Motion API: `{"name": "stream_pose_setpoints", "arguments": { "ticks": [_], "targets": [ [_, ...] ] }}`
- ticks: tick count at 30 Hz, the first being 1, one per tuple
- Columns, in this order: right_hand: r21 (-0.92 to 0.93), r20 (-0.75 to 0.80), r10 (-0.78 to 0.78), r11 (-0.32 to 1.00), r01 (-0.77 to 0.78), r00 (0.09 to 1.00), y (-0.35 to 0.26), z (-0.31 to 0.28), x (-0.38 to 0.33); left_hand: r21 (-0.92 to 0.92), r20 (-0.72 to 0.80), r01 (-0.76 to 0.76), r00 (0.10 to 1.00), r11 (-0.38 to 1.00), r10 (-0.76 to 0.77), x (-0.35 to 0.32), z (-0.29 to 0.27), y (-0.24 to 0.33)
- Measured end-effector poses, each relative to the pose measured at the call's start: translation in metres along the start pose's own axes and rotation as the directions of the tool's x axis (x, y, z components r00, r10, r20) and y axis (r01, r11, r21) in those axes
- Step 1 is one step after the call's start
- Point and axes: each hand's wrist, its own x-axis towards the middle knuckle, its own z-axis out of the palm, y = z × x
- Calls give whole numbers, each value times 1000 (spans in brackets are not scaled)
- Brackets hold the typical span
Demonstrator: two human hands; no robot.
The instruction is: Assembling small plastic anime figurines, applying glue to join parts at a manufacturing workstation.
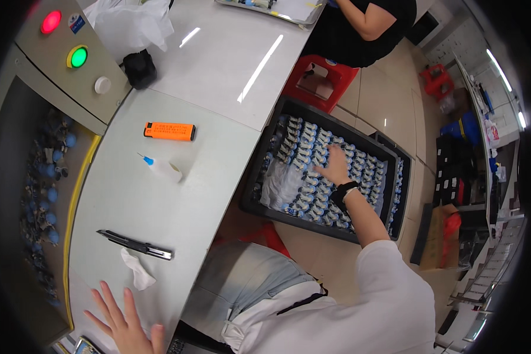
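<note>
My left hand (124, 324) is over the near end of the white worktable (200, 159), its fingers spread and holding nothing. Close to its fingertips lie a crumpled white scrap (137, 269) and a black utility knife (135, 244). Out to the right, my right hand (336, 167) reaches over a black crate (255, 207) packed with rows of small blue-and-white figurines (308, 137). Its thumb stands apart from the fingers, right among the figurines; no held piece shows. Clear plastic film (281, 184) covers part of the crate's left side.
An orange lighter (170, 131) and a small needle-tipped bottle (162, 168) lie on the table. At left, a machine panel (71, 65) with lit buttons stands above an opening with more blue pieces. A co-worker (366, 29) sits beyond a red stool (318, 82).
</note>
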Motion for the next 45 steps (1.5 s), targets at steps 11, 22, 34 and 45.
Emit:
{"name": "stream_pose_setpoints", "arguments": {
  "ticks": [11,22,34,45],
  "targets": [
    [-227,483,-110,942,246,869,-48,49,68,-152,71,101,993,983,-91,-26,36,35],
    [-208,469,-148,939,272,871,-42,51,74,-184,182,66,983,981,-32,-17,35,30],
    [-361,543,9,905,224,840,-60,51,73,-208,146,41,989,977,-11,-16,37,26],
    [-171,416,-96,968,182,904,-58,65,65,-231,113,30,994,972,-4,-18,39,24]
  ]
}}
